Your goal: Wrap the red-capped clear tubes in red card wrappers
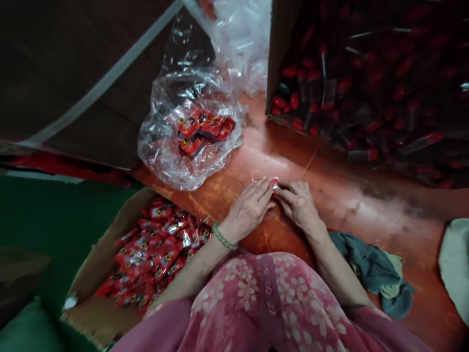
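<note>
Near the table's front edge, a small shiny red packet (pixel 274 186) lies between my two hands, mostly covered by fingers. My left hand (pixel 252 205), with a green bead bracelet (pixel 223 237) at the wrist, presses its closed fingers over the packet's left part. From the other side, the bent fingers of my right hand (pixel 297 203) grip its right edge. A clear plastic bag (pixel 164 166) holding several red packets (pixel 190 128) stands beyond my left hand. Many similar red packets (pixel 161 249) fill an open cardboard box (pixel 97 254) beside my left forearm.
A large dark box (pixel 270 93) of red pieces and clear tubes (pixel 329 93) occupies the back right. A grey-green cloth (pixel 370 259) lies by my right forearm. At the right edge is a pale object (pixel 456 264). A dark taped carton (pixel 73 63) stands back left.
</note>
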A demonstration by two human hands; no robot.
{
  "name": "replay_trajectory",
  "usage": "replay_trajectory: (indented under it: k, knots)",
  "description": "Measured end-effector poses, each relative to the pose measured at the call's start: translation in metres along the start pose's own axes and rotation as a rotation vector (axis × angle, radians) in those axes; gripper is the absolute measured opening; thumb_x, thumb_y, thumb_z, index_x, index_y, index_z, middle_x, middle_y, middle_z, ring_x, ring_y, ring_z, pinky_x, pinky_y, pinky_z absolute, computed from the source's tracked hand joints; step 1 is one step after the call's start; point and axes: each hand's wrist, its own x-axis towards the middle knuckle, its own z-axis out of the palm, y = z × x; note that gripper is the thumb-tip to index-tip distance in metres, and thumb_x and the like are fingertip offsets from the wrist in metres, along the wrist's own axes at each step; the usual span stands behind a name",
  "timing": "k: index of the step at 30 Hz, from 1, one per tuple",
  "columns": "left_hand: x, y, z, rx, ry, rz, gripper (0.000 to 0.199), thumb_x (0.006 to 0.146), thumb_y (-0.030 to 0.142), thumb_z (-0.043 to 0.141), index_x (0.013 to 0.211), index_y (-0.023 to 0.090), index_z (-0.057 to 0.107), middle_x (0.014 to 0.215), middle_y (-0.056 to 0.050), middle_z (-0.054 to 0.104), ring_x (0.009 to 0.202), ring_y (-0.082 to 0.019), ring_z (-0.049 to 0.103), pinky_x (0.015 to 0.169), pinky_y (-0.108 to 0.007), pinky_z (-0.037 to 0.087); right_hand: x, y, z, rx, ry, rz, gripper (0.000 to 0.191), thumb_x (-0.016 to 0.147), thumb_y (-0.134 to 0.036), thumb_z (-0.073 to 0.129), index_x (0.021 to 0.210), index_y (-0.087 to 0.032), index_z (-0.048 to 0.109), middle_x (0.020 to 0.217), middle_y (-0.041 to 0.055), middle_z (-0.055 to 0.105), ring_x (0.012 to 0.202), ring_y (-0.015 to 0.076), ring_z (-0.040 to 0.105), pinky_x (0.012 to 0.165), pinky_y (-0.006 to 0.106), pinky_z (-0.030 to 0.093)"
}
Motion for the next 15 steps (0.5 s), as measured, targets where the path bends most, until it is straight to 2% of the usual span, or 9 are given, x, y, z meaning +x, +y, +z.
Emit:
replay_trajectory:
  k: [3,6,8,10,12,15]
  knots:
    - [0.005,-0.005,0.008,0.062,-0.006,0.058,0.035,0.099,0.012,0.047,0.13,0.007,0.063,0.138,-0.018,0.067,0.129,-0.027,0.064,0.108,-0.043,0.057,0.001,-0.005,0.003,-0.006,0.04,0.008,0.017,0.099,-0.02,0.057,0.104,-0.02,0.074,0.11,0.012,0.076,0.1,0.0251,0.065,0.084,0.041,0.049]
    - [0.006,-0.008,0.005,0.059,0.074,0.073,0.034,0.097,0.009,0.046,0.124,0.013,0.068,0.13,-0.014,0.072,0.123,-0.025,0.066,0.104,-0.042,0.057,0.003,-0.01,-0.002,0.036,-0.036,0.039,0.016,0.099,-0.021,0.057,0.1,-0.02,0.073,0.107,0.0122,0.076,0.095,0.0261,0.066,0.082,0.042,0.051]
    - [0.008,-0.01,0.003,0.045,0.127,0.056,0.028,0.096,0.011,0.051,0.115,0.015,0.071,0.119,-0.012,0.075,0.112,-0.024,0.067,0.095,-0.04,0.059,0.007,-0.011,-0.012,0.142,-0.113,0.068,0.013,0.099,-0.024,0.059,0.102,-0.022,0.071,0.105,0.0105,0.076,0.095,0.0256,0.067,0.083,0.042,0.053]
    - [0.009,-0.012,0.002,0.04,0.143,0.023,0.02,0.095,0.012,0.054,0.101,0.016,0.073,0.104,-0.011,0.077,0.095,-0.021,0.066,0.082,-0.035,0.057,0.015,-0.005,-0.026,0.251,-0.102,0.123,0.011,0.098,-0.03,0.061,0.103,-0.023,0.07,0.101,0.0079,0.076,0.094,0.0242,0.068,0.085,0.041,0.055]
    - [0.01,-0.016,0.004,0.03,0.109,-0.011,0.021,0.097,0.013,0.052,0.092,0.017,0.072,0.093,-0.009,0.075,0.082,-0.019,0.062,0.073,-0.032,0.054,0.028,0.009,-0.038,0.239,0.04,0.197,0.014,0.098,-0.036,0.062,0.101,-0.024,0.069,0.097,0.0069,0.075,0.093,0.0238,0.069,0.086,0.041,0.055]
    - [0.01,-0.02,0.007,-0.044,0.051,-0.04,0.021,0.099,0.016,0.053,0.09,0.017,0.071,0.088,-0.008,0.073,0.075,-0.017,0.059,0.071,-0.03,0.051,0.055,0.044,-0.049,-0.013,0.336,0.328,0.031,0.094,-0.052,0.064,0.103,-0.023,0.067,0.094,0.009,0.07,0.09,0.0262,0.067,0.083,0.043,0.055]
